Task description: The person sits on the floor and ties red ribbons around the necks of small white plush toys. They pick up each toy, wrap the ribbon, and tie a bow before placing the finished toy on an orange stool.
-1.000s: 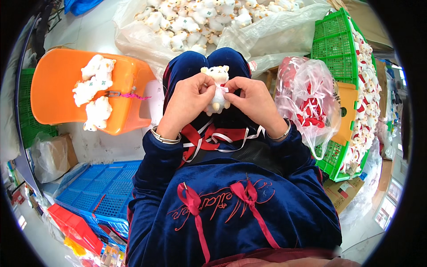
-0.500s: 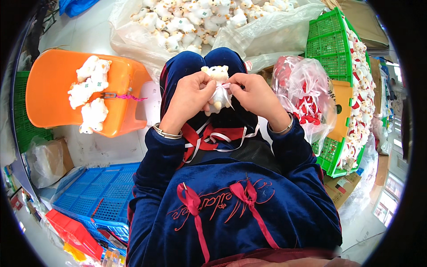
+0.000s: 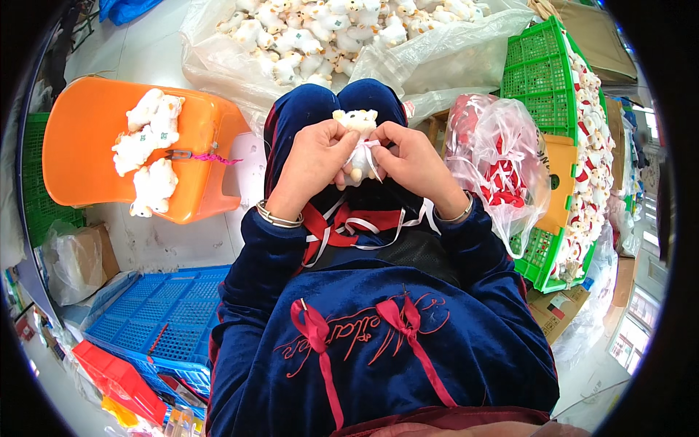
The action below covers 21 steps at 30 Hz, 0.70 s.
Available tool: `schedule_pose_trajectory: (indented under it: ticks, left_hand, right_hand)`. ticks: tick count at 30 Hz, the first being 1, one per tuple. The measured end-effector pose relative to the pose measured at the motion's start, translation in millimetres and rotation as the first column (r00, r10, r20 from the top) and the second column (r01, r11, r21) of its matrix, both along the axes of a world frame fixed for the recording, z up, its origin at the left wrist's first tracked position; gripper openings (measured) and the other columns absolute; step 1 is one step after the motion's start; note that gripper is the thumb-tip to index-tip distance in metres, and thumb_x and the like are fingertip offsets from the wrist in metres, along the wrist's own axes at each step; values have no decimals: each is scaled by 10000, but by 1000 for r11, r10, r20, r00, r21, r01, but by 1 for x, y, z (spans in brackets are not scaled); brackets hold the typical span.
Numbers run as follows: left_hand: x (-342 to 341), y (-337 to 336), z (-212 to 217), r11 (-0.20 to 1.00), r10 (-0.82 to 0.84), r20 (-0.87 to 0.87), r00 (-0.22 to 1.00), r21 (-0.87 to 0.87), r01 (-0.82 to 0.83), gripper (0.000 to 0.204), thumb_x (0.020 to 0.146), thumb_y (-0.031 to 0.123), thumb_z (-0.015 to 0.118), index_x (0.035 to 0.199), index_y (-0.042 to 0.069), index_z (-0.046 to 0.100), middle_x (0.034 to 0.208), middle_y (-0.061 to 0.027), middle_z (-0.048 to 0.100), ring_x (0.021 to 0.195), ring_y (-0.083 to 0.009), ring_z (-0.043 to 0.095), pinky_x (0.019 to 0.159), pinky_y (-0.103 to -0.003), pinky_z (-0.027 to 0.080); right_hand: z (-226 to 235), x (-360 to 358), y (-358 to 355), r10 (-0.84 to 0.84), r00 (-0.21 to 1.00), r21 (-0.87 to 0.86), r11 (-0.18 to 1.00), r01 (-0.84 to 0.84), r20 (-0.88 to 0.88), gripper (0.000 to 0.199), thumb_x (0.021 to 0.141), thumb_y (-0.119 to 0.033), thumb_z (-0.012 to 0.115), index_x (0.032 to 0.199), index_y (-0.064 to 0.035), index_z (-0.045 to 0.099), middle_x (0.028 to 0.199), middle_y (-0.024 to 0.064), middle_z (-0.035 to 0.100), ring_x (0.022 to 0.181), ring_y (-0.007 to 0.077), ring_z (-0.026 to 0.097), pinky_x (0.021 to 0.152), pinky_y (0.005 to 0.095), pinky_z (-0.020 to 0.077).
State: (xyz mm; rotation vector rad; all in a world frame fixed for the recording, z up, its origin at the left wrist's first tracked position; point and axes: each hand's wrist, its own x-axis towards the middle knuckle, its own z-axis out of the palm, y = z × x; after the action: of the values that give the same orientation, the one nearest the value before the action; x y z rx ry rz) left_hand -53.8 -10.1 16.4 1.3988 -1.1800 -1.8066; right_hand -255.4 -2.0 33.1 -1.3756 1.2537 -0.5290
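Two hands pinch one small white plush lamb (image 3: 356, 138) above the person's knees. The left hand (image 3: 312, 162) has its fingers curled shut on the toy's side. The right hand (image 3: 411, 162) has its fingertips closed on a thin white ribbon (image 3: 366, 149) at the toy's neck. The bow looks half made, so tying seems left to do. More ribbons (image 3: 364, 222) lie on the lap, near the wrists. On the left, three lambs (image 3: 149, 149) rest on an orange stool (image 3: 87, 153). Far off, a clear bag (image 3: 335, 33) holds many lambs. On the right stands a green crate (image 3: 546, 95).
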Motion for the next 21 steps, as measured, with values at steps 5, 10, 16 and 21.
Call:
schedule_pose_trajectory:
  ticks: [5,10,16,21]
  left_hand:
    - [-4,7,-8,996,34,-93,995,-78,-41,216,1053,204,599,1057,-10,630,691,-50,660,482,-80,596,446,-223,465]
    - [-8,11,-17,983,58,-137,989,-164,-80,188,1080,183,547,1071,-2,579,708,-59,661,476,-78,587,443,-229,463]
    - [-14,24,-31,972,179,-295,939,-94,-215,195,1101,196,509,1090,7,553,728,-81,675,486,-88,605,444,-221,472]
    - [-15,24,-26,977,189,-321,928,-29,-210,207,1101,213,511,1068,13,555,718,-82,681,496,-90,617,446,-214,467]
  right_hand:
    - [-1,-4,-3,-21,999,11,1000,21,37,127,1035,-101,611,1016,25,618,819,25,637,663,68,615,586,229,489]
    - [-10,-5,-3,-49,999,-42,998,49,0,140,1041,-114,615,985,14,611,801,15,630,646,66,608,576,230,483]
    - [-14,-2,0,-111,991,-77,990,117,76,153,1015,-119,623,945,16,614,743,54,651,607,90,603,556,273,485]
    - [-12,-12,-9,-49,999,-45,998,49,-8,141,1023,-126,640,979,7,657,820,5,651,677,53,587,601,229,482]
